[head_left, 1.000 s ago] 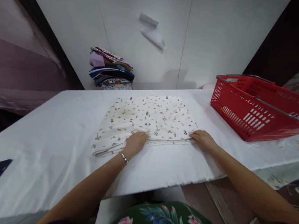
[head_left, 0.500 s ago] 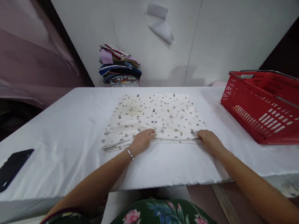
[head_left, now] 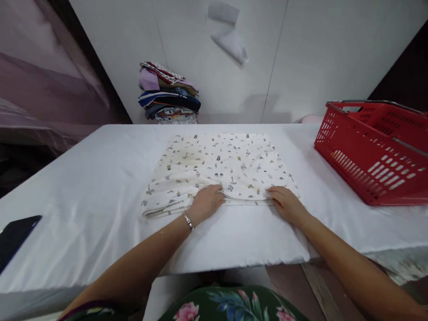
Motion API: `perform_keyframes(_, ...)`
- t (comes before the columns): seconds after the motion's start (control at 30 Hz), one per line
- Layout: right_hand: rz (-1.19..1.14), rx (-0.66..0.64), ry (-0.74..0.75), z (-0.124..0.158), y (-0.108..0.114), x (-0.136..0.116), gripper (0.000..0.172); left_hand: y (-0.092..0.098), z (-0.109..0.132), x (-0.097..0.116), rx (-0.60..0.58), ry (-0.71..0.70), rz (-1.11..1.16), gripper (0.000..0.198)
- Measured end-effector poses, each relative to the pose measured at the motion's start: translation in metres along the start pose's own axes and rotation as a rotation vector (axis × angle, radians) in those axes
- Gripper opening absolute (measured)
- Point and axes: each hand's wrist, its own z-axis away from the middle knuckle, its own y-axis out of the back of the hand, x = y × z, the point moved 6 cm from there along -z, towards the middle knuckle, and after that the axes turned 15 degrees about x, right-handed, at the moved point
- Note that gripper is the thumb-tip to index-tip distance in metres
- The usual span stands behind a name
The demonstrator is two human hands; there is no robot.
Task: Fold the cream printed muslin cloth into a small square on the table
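A folded white cloth with small grey, green and brown prints lies flat on the white-covered table. Its layers show along the near edge. My left hand, with a silver bracelet at the wrist, holds that edge near its middle, fingers on top and curled over. Further right, my right hand grips the same edge, its fingertips on the printed side. The thumbs and the undersides of both hands are mostly hidden.
A red plastic basket with metal handles stands on the table at right. At the near left lies a dark, flat, phone-like device. Behind the table's far edge rises a stack of folded clothes against the white wall.
My right hand has shifted left along the cloth's near edge, closer to my left hand. The left hand stays at nearly the same place on the edge. The view has moved slightly.
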Motion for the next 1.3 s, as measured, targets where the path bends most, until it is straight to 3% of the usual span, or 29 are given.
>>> perform_keyframes(0.27, 0.089, -0.058, 0.018, 0.0, -0.005, 0.001, 0.019, -0.003, -0.004, 0.0, 0.034, 0.019, 0.016, 0.024)
perform_keyframes(0.53, 0.163, -0.145, 0.064, -0.005, -0.01, -0.005, 0.026, 0.003, -0.008, -0.003, 0.111, 0.14, 0.147, 0.015)
perform_keyframes(0.67, 0.123, -0.104, 0.047, -0.005, -0.004, -0.005, 0.027, 0.009, -0.006, 0.0, 0.132, 0.086, 0.11, 0.017)
perform_keyframes(0.87, 0.04, -0.084, -0.014, 0.002, 0.003, 0.0, 0.023, 0.003, 0.006, 0.014, 0.091, -0.144, 0.013, 0.021)
perform_keyframes(1.3, 0.0, -0.028, -0.019, 0.003, 0.017, -0.013, 0.022, 0.017, 0.009, 0.011, 0.167, -0.075, 0.08, 0.021)
